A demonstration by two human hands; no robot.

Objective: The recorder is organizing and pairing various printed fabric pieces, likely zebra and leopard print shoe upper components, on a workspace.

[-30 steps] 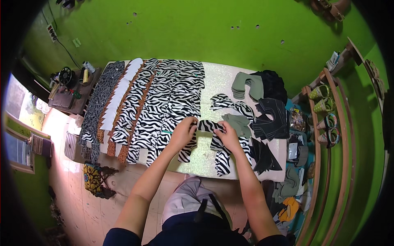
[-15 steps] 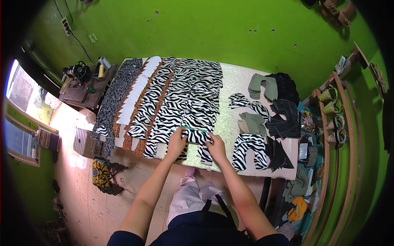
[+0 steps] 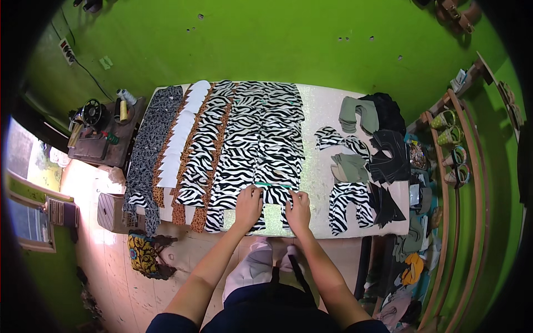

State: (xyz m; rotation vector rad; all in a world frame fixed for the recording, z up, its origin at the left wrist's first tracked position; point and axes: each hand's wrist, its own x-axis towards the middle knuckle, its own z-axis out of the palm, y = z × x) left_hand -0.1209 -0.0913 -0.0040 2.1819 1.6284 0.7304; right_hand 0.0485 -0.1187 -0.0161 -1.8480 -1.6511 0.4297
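Between my two hands lies a zebra-print, U-shaped cut piece (image 3: 276,195) with a thin green line along its upper edge. It is at the near end of a column of overlapping zebra-print pieces (image 3: 279,133). My left hand (image 3: 249,207) has its fingers bent and closed on the left side of this piece. On the opposite side my right hand (image 3: 298,211) grips it with fingertips and thumb. The lower legs of the piece are partly covered by my hands. Left of it runs another overlapping zebra-print column (image 3: 237,150).
White (image 3: 176,152), brown-patterned and grey-patterned (image 3: 158,127) rows cover the table's left part. To the right lie a loose zebra-print piece (image 3: 351,202), olive pieces (image 3: 355,114) and black pieces (image 3: 388,158). A sewing machine (image 3: 94,116) stands far left; a wooden shoe rack (image 3: 441,150) stands right.
Both hands, still on the zebra-print piece, appear slightly farther right and lower in the picture. The view has shifted a little, and my feet have changed position under the table edge.
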